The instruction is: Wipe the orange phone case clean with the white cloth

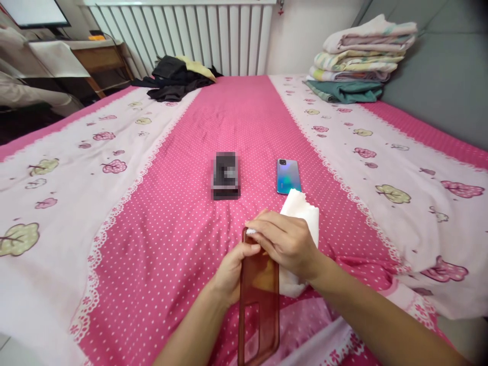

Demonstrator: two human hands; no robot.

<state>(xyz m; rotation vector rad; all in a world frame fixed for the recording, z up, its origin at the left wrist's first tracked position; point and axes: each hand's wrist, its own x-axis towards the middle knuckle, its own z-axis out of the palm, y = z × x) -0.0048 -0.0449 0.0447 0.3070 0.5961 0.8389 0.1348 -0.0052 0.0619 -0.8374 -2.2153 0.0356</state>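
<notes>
A translucent reddish-brown phone case [260, 284] is tilted in front of me, its camera cutout at the lower end. My left hand [232, 269] grips the case's upper left side, thumb over the edge. At the case's top corner, my right hand [287, 241] is closed, with a bit of white tissue showing under its fingertips. More white paper [308, 211] shows behind and below that hand; whether it joins the piece at the fingertips is hidden. Just beyond lies a blue-violet phone [288, 175], back side up. Left of the phone is a dark box [225, 175], its top blurred.
Everything lies on a bed with a pink dotted sheet [183, 203]. Folded bedding [358, 61] is stacked at the far right, and dark clothes [177, 79] are heaped at the far left. Behind stands a white radiator [190, 35]; a desk [99, 58] with a monitor is at left.
</notes>
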